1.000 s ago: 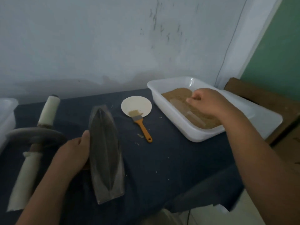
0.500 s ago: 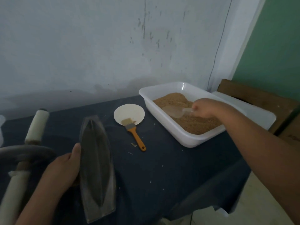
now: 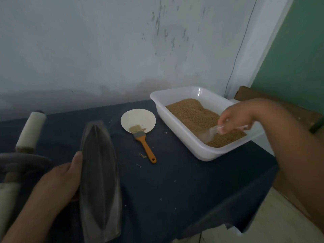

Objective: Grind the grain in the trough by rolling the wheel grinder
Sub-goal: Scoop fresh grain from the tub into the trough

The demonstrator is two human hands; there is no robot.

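- Trough (image 3: 100,181): long, dark and boat-shaped, lying lengthwise on the blue-covered table (image 3: 175,186). I can make out no grain in it yet, so grinding hasn't begun.
- Tub (image 3: 184,142): white plastic, well to the right of the trough and farther back, with a brown heap of grain (image 3: 191,113) banked toward its far end. That is where the task's grain is now, apart from a few loose bits scattered on the cloth to the right of the trough.
- Wheel grinder (image 3: 22,162): parked just left of the trough, dark wheel in the middle and pale handles sticking out both ways. Nobody is touching it.
- Left hand (image 3: 59,181): no change here. It still grips the trough's left rim, thumb laid along the top and the other fingers hidden below the side.
- Right hand (image 3: 235,116): here's the change. A second ago it hovered over the heap; now it has drawn back to the tub's near end, fingers pinching the scoop's handle.
- Plate (image 3: 140,118): small, round and pale, beyond the trough to its right, short of the tub.
- Brush (image 3: 142,142): orange handle pointing toward us, bristles resting on the plate's near edge.
- Scoop (image 3: 208,135): clear plastic, bowl now dipping into the grain. I read this as loading a scoopful for the trough, with rolling to follow.
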